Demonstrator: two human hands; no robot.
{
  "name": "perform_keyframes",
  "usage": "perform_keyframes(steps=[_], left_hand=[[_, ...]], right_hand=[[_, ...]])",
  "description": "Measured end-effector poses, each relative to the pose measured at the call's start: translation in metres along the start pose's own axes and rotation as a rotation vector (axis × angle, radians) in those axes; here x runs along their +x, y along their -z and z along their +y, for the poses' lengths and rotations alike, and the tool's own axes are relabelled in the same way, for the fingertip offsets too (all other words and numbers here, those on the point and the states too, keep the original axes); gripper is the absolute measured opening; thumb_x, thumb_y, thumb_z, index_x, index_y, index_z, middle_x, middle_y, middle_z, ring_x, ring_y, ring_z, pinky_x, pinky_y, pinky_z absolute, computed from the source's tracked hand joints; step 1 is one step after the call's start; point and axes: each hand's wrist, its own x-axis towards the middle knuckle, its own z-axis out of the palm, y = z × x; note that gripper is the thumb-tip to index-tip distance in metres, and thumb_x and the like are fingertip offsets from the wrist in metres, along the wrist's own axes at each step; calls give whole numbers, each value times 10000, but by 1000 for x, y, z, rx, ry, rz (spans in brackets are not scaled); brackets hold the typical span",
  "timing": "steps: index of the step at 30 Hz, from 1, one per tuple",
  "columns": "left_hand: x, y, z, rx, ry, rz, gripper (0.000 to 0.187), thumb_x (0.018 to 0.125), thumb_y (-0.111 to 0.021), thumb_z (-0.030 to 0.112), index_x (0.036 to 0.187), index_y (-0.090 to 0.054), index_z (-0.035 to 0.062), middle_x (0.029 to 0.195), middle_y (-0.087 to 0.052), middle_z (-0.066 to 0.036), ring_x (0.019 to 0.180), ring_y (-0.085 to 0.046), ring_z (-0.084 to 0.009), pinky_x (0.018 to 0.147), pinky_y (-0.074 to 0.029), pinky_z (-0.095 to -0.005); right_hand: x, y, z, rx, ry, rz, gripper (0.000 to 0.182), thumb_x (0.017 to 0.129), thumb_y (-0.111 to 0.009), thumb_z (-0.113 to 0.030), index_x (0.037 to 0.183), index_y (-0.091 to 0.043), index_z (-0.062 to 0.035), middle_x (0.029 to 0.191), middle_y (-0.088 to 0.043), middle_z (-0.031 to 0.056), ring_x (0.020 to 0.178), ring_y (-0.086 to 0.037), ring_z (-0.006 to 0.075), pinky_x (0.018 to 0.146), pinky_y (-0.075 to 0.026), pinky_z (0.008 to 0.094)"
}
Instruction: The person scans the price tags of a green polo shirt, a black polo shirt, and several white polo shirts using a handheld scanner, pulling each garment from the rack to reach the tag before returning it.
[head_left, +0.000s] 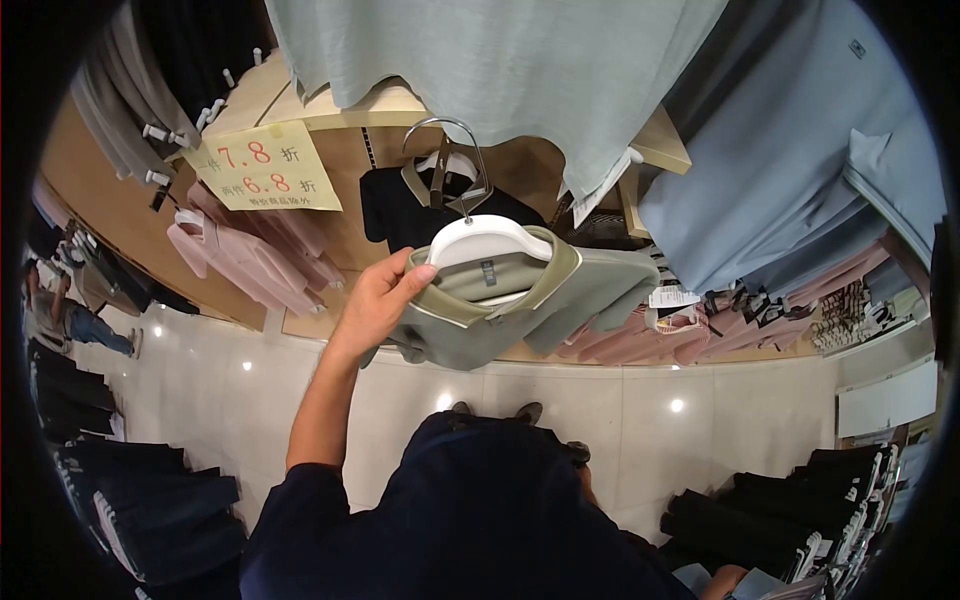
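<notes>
My left hand (382, 302) reaches forward and grips a grey-green polo shirt (462, 335) at its collar and shoulder. The thumb lies on the collar edge beside the hanger, and the other fingers are partly hidden behind the cloth. The shirt hangs on a white hanger (490, 238) with a metal hook that stands up free of any visible rail. Behind it, a black short-sleeved polo shirt (382, 205) with a tan collar hangs at the shelf unit. My right hand's fingers do not show; only a strip of skin and a dark band appear beside my body.
A yellow price sign (264, 166) is fixed at the left shelf edge. Pale green cloth (500, 70) hangs above, blue garments (750, 200) to the right, and pink ones (250, 245) lower left. Dark trousers (150, 510) hang at both lower sides. Another person (75, 315) stands far left.
</notes>
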Motion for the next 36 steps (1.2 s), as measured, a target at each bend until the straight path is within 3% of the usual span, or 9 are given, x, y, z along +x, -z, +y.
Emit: perform_keyframes(steps=[4,10,12,15,19,23,27,31,36], left_hand=[[-1,1,-2,-6,2,-10,353,993,-584,349,896,-596,9,744,-440,39,741,-388,-64,658,-364,-242],[0,-5,5,-121,48,-17,354,1002,-569,340,988,-640,-7,817,-577,22,806,-489,-63,732,-425,-239],[2,-8,-6,-91,86,-52,354,1006,-562,333,1028,-650,-9,857,-618,13,830,-515,-68,758,-440,-241],[7,-17,-34,79,113,-142,415,961,-621,405,989,-663,-7,785,-627,-21,762,-528,-92,716,-464,-283],[15,-9,-35,354,236,-129,512,901,-644,525,976,-684,20,748,-647,-97,713,-592,-159,697,-482,-318],[30,11,-58,620,190,3,598,891,-568,623,1013,-706,54,840,-700,-172,850,-673,-341,766,-500,-415],[34,28,-85,585,229,40,615,884,-561,639,963,-719,50,849,-697,-184,848,-672,-355,770,-502,-416],[33,37,-105,705,296,-47,645,869,-574,643,943,-729,21,857,-701,-211,830,-676,-386,765,-510,-443],[51,45,-154,808,98,43,698,850,-590,652,1003,-708,-19,871,-699,-233,844,-669,-407,780,-506,-448]], right_hand=[[0,-5,8,-5,-8,-10,410,796,-699,-359,1003,-662,-7,939,-698,242,950,-684,381,790,-513,469],[-8,-3,2,18,-7,-7,403,796,-701,-354,995,-662,-5,923,-699,234,932,-687,371,780,-515,465],[-8,-3,-2,20,-3,-7,401,796,-702,-353,992,-662,-5,918,-699,231,926,-688,368,776,-515,464],[-7,-3,-6,22,-5,-8,398,796,-703,-350,988,-661,-4,910,-699,227,916,-689,363,771,-516,463],[-8,-2,-10,30,-17,-5,394,796,-705,-347,982,-661,-2,899,-700,221,904,-691,356,764,-517,460],[-12,0,-16,38,-21,-3,390,796,-706,-344,977,-660,-1,889,-700,215,892,-693,349,756,-517,458],[-14,1,-15,51,-31,3,386,797,-708,-341,972,-660,0,878,-701,209,880,-694,343,749,-518,455],[-24,3,-11,72,-32,12,383,797,-709,-338,966,-659,1,868,-701,204,868,-696,336,742,-519,453],[-60,15,-19,161,-45,31,378,797,-711,-334,960,-659,3,855,-702,196,852,-698,328,733,-520,450]])
